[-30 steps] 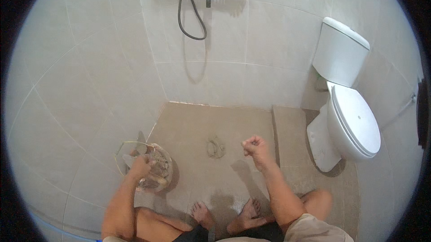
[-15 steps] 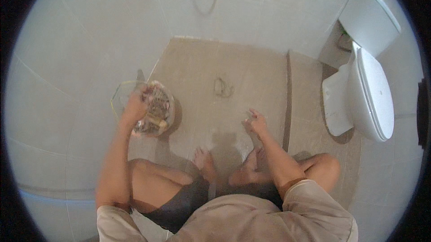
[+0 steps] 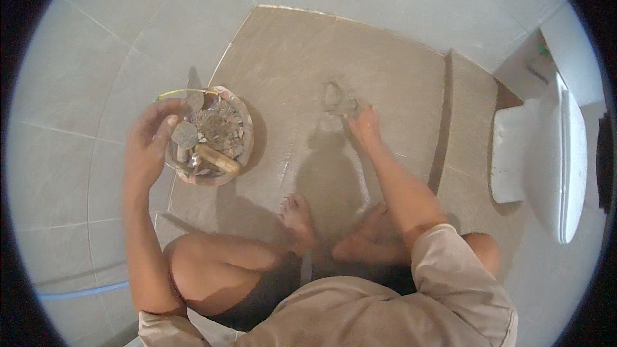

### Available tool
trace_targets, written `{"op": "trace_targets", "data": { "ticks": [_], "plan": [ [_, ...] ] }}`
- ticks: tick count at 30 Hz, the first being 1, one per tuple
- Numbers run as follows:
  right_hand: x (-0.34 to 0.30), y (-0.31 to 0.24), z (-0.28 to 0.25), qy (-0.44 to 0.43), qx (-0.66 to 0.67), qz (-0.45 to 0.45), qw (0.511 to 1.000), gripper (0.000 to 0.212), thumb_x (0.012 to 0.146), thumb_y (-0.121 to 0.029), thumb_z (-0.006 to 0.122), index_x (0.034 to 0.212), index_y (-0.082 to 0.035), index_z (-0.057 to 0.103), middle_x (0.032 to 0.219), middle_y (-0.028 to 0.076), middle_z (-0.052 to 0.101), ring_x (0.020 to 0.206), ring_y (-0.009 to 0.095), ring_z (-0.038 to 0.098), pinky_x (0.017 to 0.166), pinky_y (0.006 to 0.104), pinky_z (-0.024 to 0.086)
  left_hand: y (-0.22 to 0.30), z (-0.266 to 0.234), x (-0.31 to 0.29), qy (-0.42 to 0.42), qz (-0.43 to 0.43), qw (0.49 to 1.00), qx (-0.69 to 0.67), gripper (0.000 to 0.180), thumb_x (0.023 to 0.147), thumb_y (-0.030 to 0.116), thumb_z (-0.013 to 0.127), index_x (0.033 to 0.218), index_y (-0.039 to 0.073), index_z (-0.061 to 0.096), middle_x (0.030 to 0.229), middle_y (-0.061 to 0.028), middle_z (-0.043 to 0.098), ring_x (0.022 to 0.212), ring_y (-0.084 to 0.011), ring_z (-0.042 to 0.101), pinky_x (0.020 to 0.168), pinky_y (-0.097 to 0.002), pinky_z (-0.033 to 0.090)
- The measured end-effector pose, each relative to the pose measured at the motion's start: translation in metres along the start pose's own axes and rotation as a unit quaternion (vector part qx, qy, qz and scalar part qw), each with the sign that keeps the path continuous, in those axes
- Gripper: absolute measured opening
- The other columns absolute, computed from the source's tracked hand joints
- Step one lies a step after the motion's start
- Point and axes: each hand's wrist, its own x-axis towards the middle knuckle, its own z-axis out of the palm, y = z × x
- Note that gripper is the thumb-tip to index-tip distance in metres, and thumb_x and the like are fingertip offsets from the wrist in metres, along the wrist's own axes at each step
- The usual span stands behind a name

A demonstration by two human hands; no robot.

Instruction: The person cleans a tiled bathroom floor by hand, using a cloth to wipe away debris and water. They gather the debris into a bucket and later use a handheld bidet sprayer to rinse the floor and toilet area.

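Observation:
A round bucket [image 3: 246,125] holding grey rubble, several chips and a short yellowish handle-like piece [image 3: 218,159] stands at my left. Over its left rim is my left hand [image 3: 153,129], thumb apart from the fingers. A round, flat grey piece [image 3: 184,135] lies right beside the thumb tip, and I see no finger wrapped round it. Another grey, blade-like piece [image 3: 195,99] shows at the bucket's far side. My right hand [image 3: 366,126] reaches down to the floor at the edge of a small rough square patch [image 3: 332,95]. Its fingertips are blurred against that patch.
A raised floor strip [image 3: 445,115] runs along the right, with a white toilet [image 3: 546,160] beyond it. Tiled wall [image 3: 96,109] rises at the left, where a blue hose [image 3: 83,292] lies low. My bare feet [image 3: 297,221] rest in front of me.
My left hand has drawn back from inside the bucket to its left rim, and the round grey piece now shows. My right hand has moved forward to the rough patch. The view has shifted.

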Motion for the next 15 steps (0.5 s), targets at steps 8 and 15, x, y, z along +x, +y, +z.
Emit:
{"op": "trace_targets", "data": {
  "ticks": [8,15],
  "plan": [
    [0.063,-0.075,0.062,0.018,-0.138,-0.004,0.990,0.071,0.091,-0.032,0.076,0.153,-0.016,0.046,0.155,0.017,0.046,0.144,0.040,0.039,0.115,0.0570,0.036,-0.025,-0.019,0.011,0.012,-0.031,0.999,0.035,0.031,0.101,0.015,0.065,0.127,-0.002,0.066,0.125,-0.0142,0.070,0.116,-0.0263,0.067,0.106,-0.0412,0.049],
    [0.107,-0.041,0.105,-0.029,0.048,-0.091,0.994,0.046,0.091,-0.024,0.073,0.135,-0.015,0.066,0.139,0.017,0.061,0.132,0.038,0.054,0.112,0.0489,0.042,-0.032,-0.009,0.024,0.003,-0.075,0.996,0.047,0.032,0.100,0.015,0.065,0.127,-0.003,0.065,0.125,-0.0163,0.070,0.119,-0.0294,0.067,0.109,-0.0434,0.048]
  ]
}}
